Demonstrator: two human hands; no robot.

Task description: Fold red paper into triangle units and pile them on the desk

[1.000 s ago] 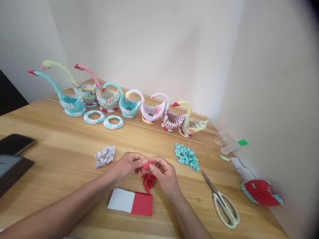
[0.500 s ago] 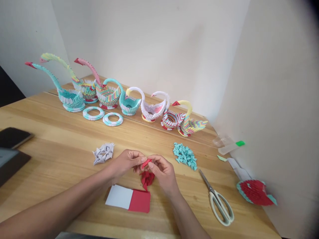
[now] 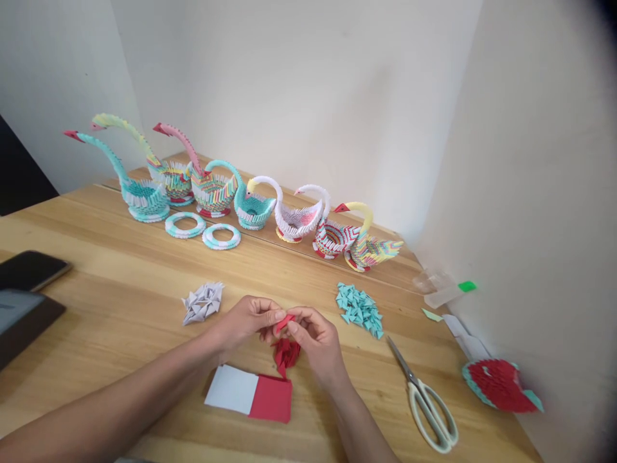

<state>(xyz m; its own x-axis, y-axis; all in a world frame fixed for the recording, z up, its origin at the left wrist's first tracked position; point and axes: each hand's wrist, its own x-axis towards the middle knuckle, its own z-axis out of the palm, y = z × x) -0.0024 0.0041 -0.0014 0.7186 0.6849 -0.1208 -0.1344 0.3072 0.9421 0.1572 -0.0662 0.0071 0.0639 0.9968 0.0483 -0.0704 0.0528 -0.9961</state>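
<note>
L hand point(image 3: 249, 321) + R hand point(image 3: 316, 337) finger-pinch red piece point(image 3: 285, 323) — fold prob. unfinished; red pile point(image 3: 287, 354) folded, white slips point(image 3: 232, 390) & red slips point(image 3: 271, 398) unfolded.

Centre of frame: bright red folded piece point(image 3: 285, 323), darker red heap point(image 3: 288, 354) just below. Lower centre: paper sheets point(image 3: 270, 399), white on left, crimson on right. Right of centre, teal heap point(image 3: 359, 307); left of centre, lilac-grey heap point(image 3: 203, 302). Left, mid-height: two rings point(image 3: 221, 246), banded teal and white. Lower right: scissors point(image 3: 418, 390), handles cream. Counter point(image 3: 120, 308): honey-brown, streaky grain.
</note>
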